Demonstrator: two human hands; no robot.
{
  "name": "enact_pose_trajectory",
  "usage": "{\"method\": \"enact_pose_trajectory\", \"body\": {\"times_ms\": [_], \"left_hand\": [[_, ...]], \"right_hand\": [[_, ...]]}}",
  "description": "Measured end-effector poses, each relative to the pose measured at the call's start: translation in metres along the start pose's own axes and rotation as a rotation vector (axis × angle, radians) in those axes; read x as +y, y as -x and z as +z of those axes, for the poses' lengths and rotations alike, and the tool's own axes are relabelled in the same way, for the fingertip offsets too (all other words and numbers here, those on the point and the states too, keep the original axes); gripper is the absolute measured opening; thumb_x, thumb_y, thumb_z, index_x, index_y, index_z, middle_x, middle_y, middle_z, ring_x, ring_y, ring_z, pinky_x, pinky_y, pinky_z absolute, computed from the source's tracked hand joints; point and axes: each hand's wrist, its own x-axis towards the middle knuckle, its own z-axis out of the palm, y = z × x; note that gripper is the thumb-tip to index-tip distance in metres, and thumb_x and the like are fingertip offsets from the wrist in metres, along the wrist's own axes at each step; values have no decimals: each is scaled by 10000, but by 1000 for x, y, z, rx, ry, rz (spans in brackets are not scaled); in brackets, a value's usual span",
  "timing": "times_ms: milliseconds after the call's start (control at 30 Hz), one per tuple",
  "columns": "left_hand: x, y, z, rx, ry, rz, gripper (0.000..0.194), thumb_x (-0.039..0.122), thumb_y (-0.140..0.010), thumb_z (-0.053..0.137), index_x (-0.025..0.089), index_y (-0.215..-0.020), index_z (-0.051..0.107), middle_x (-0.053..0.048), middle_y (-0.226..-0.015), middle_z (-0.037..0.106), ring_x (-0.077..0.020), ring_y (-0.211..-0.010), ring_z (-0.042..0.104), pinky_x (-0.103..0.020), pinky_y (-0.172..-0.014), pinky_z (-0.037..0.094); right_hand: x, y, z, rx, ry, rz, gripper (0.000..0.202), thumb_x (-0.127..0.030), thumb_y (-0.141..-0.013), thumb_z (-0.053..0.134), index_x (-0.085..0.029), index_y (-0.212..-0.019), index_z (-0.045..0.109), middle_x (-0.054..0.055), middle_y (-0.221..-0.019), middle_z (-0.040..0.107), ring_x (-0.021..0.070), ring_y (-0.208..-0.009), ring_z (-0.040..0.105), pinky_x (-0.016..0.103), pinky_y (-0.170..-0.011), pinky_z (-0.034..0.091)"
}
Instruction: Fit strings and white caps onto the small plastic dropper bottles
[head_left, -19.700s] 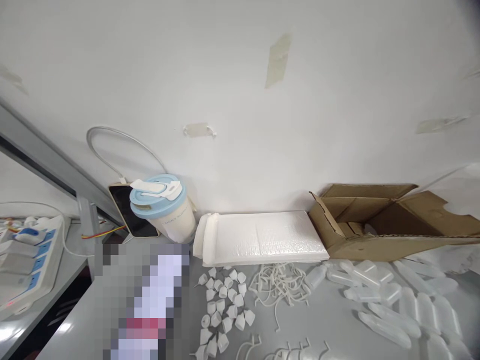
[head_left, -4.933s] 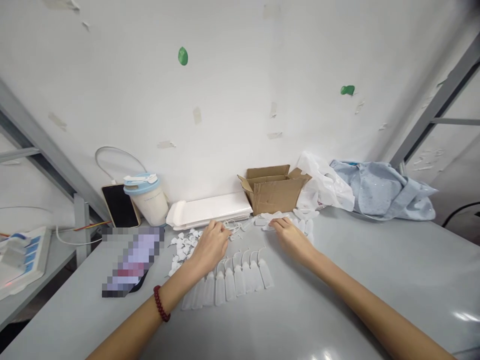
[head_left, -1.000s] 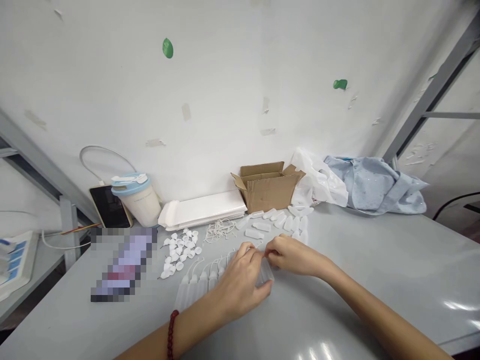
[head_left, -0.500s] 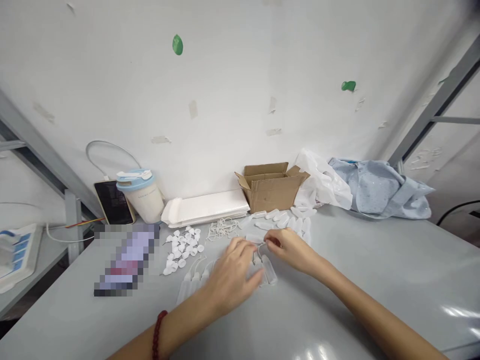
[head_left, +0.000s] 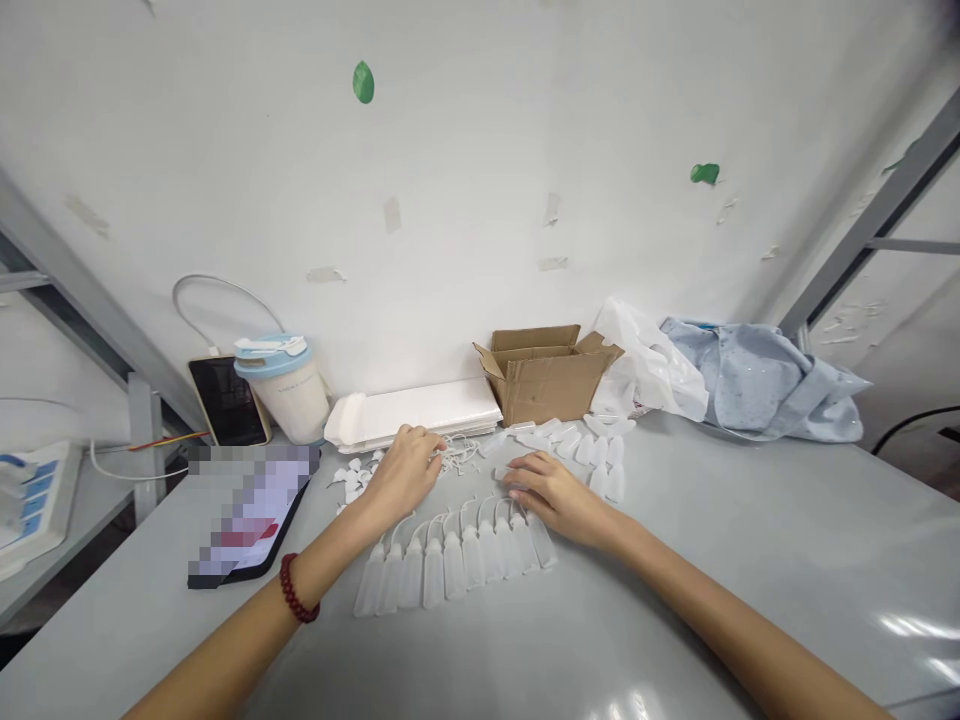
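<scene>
My left hand is over the left edge of a pile of thin white cords, its bent fingers slightly apart and nothing visible in them. White caps lie partly hidden behind that wrist. My right hand curls its fingers on a small translucent sleeve, most of which they cover. Between and in front of my hands lies a row of several translucent sleeves with white tops and cord loops. Loose translucent sleeves are scattered beyond my right hand.
Along the wall stand a lidded cup, a stack of white packets, an open cardboard box, a white plastic bag and a blue cloth bag. A blurred-out phone lies left; another phone leans behind.
My left hand has moved away and left from the row to the cords, uncovering the sleeves. My right hand has come off the rightmost sleeve's cord and shifted slightly left, onto a loose sleeve.
</scene>
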Motion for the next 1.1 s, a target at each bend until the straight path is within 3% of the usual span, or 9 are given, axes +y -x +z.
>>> {"method": "enact_pose_trajectory", "body": {"times_ms": [267,467,700,867,1100], "left_hand": [[0,-10,10,-30,-48,26,232,158,-782,456,154,-879,666,-92,-838,623,-272,-905,518,-373,-778,422],[6,-14,15,-47,-64,37,206,154,-779,457,149,-773,663,-96,-793,615,-270,-864,512,-364,-756,410],[4,-15,12,-32,-35,3,211,163,-782,451,158,-758,661,-95,-802,617,-270,-871,515,-356,-743,413],[6,-16,15,-23,36,-12,184,134,-739,487,166,-725,667,-80,-773,627,-264,-864,523,-362,-764,414],[11,-14,-10,7,257,-88,194,246,-798,452,177,-770,631,-52,-850,643,-214,-839,562,-318,-735,437]], "right_hand": [[0,0,1,47,-64,56,260,-199,-929,408,-187,-1102,601,95,-999,610,209,-975,526,375,-868,440],[-2,0,0,13,-53,98,278,-256,-931,413,-200,-851,673,94,-1007,578,221,-973,518,394,-874,428],[-5,0,-4,104,-115,141,252,-181,-894,441,-197,-1094,593,97,-1022,560,221,-973,521,388,-862,440],[-9,1,-9,160,-165,151,378,-106,-786,530,-221,-1146,517,78,-1036,532,224,-996,507,403,-869,436],[-8,0,-10,192,-72,87,395,10,-747,475,-203,-1069,560,70,-939,561,214,-894,528,372,-789,455]]}}
